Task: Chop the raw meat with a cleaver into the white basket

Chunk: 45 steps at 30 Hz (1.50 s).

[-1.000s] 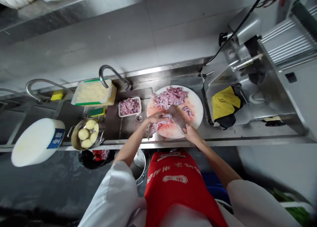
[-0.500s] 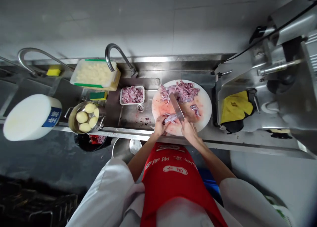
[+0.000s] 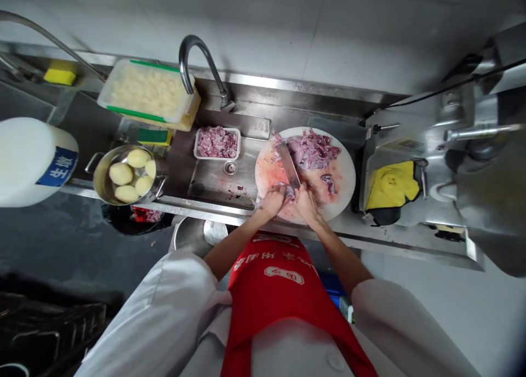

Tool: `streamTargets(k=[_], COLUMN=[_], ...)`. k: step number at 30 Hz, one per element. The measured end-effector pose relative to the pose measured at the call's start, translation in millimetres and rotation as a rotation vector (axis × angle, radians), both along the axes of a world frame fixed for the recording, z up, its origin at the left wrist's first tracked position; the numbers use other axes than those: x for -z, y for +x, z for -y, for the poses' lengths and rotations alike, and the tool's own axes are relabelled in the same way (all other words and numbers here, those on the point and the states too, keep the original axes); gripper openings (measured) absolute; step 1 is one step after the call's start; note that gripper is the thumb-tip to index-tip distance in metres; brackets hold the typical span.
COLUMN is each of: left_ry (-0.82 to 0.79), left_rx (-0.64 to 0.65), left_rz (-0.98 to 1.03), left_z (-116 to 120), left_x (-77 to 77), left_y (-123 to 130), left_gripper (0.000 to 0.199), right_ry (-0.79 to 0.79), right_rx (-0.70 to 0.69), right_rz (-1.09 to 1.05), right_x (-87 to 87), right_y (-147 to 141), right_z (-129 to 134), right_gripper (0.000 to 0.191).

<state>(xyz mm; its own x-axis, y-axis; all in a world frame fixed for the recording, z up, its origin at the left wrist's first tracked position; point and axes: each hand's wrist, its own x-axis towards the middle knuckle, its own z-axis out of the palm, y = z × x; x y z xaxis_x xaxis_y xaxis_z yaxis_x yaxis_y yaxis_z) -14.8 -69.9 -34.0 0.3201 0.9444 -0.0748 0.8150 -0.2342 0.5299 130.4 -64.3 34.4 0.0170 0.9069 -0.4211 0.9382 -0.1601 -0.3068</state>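
Over the near part of a round white cutting board [image 3: 344,182], my right hand [image 3: 306,203] is closed round the handle of a broad-bladed kitchen knife [image 3: 289,166]. The blade points up and left across the board. To its left, my left hand [image 3: 273,200] is closed on a slippery-looking, pinkish-purple piece of raw meat [image 3: 289,193], close beside the knife's heel; its exact kind is unclear. A heap of similar raw meat [image 3: 312,149] with thin reddish strands lies at the board's far side. One small dark piece [image 3: 328,183] rests apart on the right. Pink liquid stains the board.
Left of the board, a white basket [image 3: 217,157] of cut meat stands in the sink beneath a curved tap [image 3: 205,53]. Farther left are a pot [image 3: 98,182] of peeled potatoes, a lidded tub [image 3: 148,92] and a thick white block [image 3: 24,158]. A yellow cloth [image 3: 392,185] lies right.
My hands have come closer together, the left moving right with the meat toward the knife's heel. The knife remains in my right hand. The whole view has shifted and tilted slightly.
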Motion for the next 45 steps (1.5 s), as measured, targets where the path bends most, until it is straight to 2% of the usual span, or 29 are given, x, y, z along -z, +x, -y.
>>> streamTargets(k=[4, 9, 11, 14, 18, 20, 22, 26, 29, 34, 39, 45], left_ry=[0.007, -0.004, -0.011, -0.026, -0.032, -0.045, -0.05, -0.035, -0.039, -0.034, -0.089, -0.09], left_rx=[0.061, 0.039, 0.068, 0.145, 0.201, 0.186, 0.151, 0.108, 0.107, 0.16, 0.239, 0.153], left_rz=[-0.098, -0.108, -0.097, -0.144, -0.24, -0.289, -0.315, -0.295, -0.289, -0.295, -0.287, -0.153], left_z=[-2.5, 0.0, 0.2, -1.0, -1.2, 0.8, 4.4, 12.9, 15.2, 12.5, 14.3, 29.0], left_x=[-0.6, -0.6, -1.2, -3.8, -12.5, -17.9, -22.0, -23.8, -22.9, -22.9, -29.6, -33.1], left_y=[1.3, -0.9, 0.9, 4.8, -0.3, -10.3, -22.4, -35.7, -33.1, -30.7, -49.8, -74.4], left_gripper=[0.031, 0.035, 0.035, 0.032, 0.03, 0.035, 0.043, 0.045, 0.039, 0.037, 0.029, 0.02], right_ry=[-0.017, -0.119, -0.137, -0.106, 0.001, 0.02, 0.024, 0.081, 0.155, 0.034, -0.002, 0.012], right_rx=[-0.023, -0.102, -0.104, -0.111, -0.095, -0.096, -0.064, 0.014, 0.043, 0.03, 0.041, 0.028], right_rz=[0.017, 0.044, 0.064, 0.074, 0.044, 0.008, -0.035, -0.08, -0.064, -0.019, -0.014, -0.016], right_x=[-9.9, -23.4, -26.8, -25.0, -8.5, 0.5, 7.5, 11.5, 7.5, 7.6, 14.1, 9.7], right_y=[5.3, 28.0, 32.3, 18.2, -10.4, -9.5, 1.3, 19.9, 12.2, -9.2, -10.3, -13.4], right_z=[0.0, 39.3, 49.9, 34.8, -23.5, -45.6, -54.6, -43.0, -24.5, -2.5, -3.3, -8.6], right_gripper=[0.035, 0.032, 0.031, 0.029, 0.034, 0.032, 0.029, 0.028, 0.029, 0.029, 0.029, 0.028])
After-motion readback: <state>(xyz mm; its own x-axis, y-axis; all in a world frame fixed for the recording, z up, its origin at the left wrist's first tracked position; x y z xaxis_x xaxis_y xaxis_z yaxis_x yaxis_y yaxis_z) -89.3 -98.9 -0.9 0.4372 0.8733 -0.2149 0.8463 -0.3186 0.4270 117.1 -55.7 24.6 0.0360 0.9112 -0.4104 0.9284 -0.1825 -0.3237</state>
